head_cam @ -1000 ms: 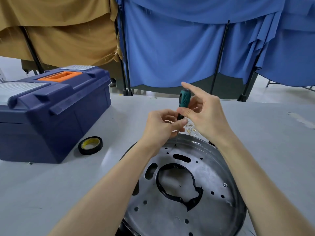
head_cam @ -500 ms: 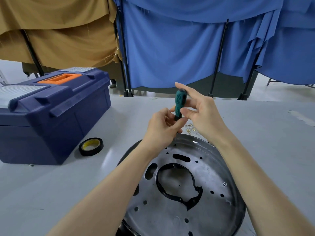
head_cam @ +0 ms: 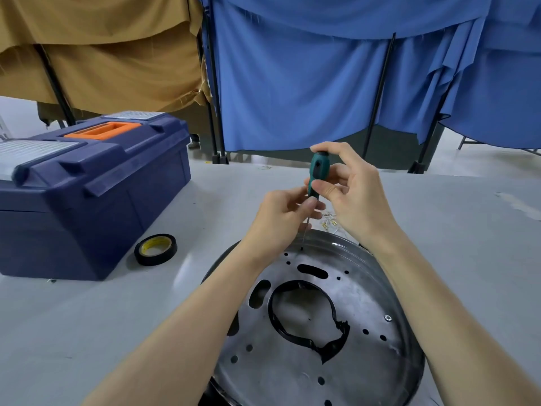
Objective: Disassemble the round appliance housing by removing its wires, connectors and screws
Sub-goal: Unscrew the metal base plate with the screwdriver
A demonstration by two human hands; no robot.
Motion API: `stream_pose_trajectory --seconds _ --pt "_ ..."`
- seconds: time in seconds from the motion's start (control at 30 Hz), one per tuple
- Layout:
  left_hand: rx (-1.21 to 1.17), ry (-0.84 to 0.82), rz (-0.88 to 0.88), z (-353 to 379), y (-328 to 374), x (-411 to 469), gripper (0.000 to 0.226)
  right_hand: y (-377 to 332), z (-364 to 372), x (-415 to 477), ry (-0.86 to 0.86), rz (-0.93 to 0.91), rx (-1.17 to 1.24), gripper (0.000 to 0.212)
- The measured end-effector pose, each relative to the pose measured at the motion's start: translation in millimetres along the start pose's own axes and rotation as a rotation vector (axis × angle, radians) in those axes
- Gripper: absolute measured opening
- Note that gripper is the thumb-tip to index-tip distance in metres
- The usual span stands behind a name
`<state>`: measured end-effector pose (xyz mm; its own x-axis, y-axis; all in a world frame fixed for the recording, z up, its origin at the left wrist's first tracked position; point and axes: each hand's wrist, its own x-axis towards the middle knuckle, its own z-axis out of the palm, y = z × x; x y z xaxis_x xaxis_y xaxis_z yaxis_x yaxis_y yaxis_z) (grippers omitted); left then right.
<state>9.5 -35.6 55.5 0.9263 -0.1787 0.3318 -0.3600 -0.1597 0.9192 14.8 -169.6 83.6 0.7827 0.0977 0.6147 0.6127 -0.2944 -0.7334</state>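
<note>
Head view: round housing [head_cam: 366, 361] on tabletop [head_cam: 117, 317]. Our right hand [head_cam: 357, 194] grips screwdriver [head_cam: 319, 168], left hand [head_cam: 278, 221] pinches its shaft over a far hole. We judge most holes emptied; one screw [head_cam: 388, 317] seated.

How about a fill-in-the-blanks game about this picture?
1. The right hand and left hand both hold a ____.
2. The toolbox has an ____ handle on top.
3. The tape roll lies between the toolbox and the round metal ____.

Missing words: screwdriver; orange; housing.
</note>
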Motion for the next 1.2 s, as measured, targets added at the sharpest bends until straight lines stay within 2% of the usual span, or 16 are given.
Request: stream_pose_trajectory --seconds 0.17,0.27,0.43,0.5,0.57,0.67,0.77,0.8,0.93,1.03,1.13,1.2 --pt "-0.067 0.034 -0.039 -2 -4 -1 0.02 -1 0 0 -0.017 0.0 -0.021 0.042" --pt "-0.106 0.063 -0.062 -3 -8 0 0.008 0 1 1 0.014 -0.008 -0.063 0.036" --pt "-0.07 0.119 -0.07 -3 -11 1 0.031 -3 6 0 0.003 -0.023 -0.085 0.039" --pt "-0.075 0.091 -0.071 -5 -9 1 0.025 -2 5 1 0.033 -0.027 -0.085 0.046" --pt "-0.084 0.034 -0.056 -3 -5 -1 0.009 0 2 1 0.041 -0.013 -0.08 0.045" --pt "-0.069 0.02 -0.061 -1 -3 -2 0.017 -1 0 0 0.023 -0.01 -0.05 0.03" --pt "-0.033 0.058 -0.065 -1 -2 -2 0.01 -3 1 0 0.019 -0.004 -0.039 0.027" --pt "-0.024 0.071 -0.062 0 -1 -3 0.007 -3 2 -1 0.021 -0.002 -0.057 0.027" --pt "0.008 0.121 -0.044 2 -1 -3 0.025 -3 2 -1 0.069 -0.005 -0.128 0.037" --pt "0.009 0.055 -0.027 2 0 -4 0.011 -4 2 0 0.075 -0.014 -0.095 0.042" --pt "0.022 0.038 -0.039 4 0 -4 0.025 -4 1 1 0.06 0.003 -0.088 0.05" --pt "0.017 0.048 -0.047 5 -1 -4 0.024 -5 1 0 0.048 0.007 -0.093 0.048"
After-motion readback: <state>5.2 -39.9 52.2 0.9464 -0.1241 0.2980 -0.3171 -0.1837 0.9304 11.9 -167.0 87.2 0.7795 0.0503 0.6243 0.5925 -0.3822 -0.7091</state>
